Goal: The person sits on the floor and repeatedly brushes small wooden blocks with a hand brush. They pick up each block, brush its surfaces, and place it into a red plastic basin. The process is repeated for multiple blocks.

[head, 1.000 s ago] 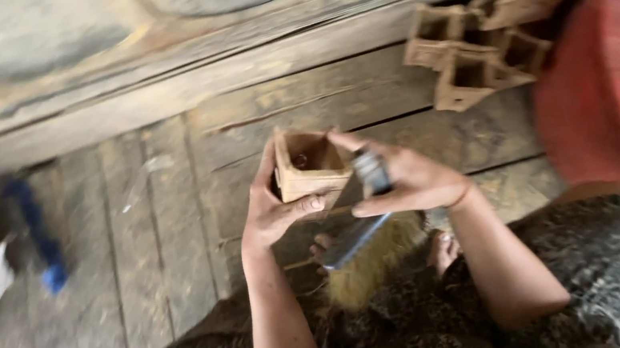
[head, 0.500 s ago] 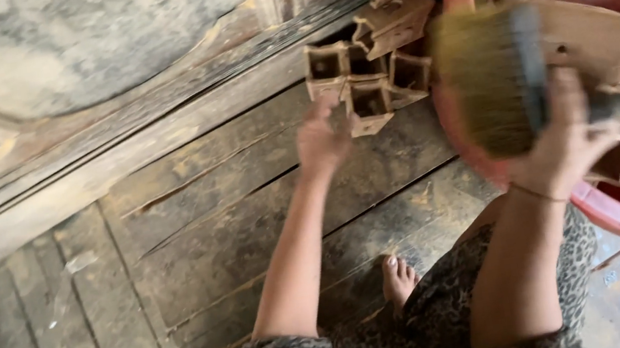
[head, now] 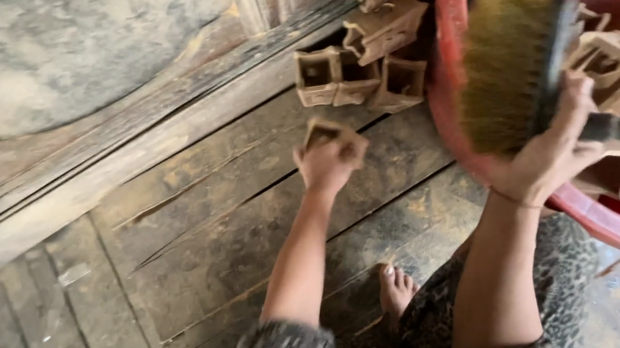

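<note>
On wooden floorboards (head: 237,233), left hand (head: 328,162) grips one small clay cup (head: 324,130) near the brushed pile (head: 360,70); right hand (head: 553,152) clutches brush (head: 508,61) over red tub (head: 453,97), where many cups look left.

The left hand (head: 328,162) reaches out over the worn grey plank floor (head: 200,254), closed around a small square hollow clay block (head: 330,132). Just beyond it, against the long wooden sill beam (head: 159,138) at the floor's far edge, lies a cluster of small square hollow clay blocks (head: 357,74). To the right stands the large red plastic basin (head: 465,71), with more such blocks inside. The right hand (head: 553,152) grips a stiff-bristled scrubbing brush (head: 512,61) over the basin's near rim. A bare foot (head: 395,291) rests on the floor between the two forearms.
</note>
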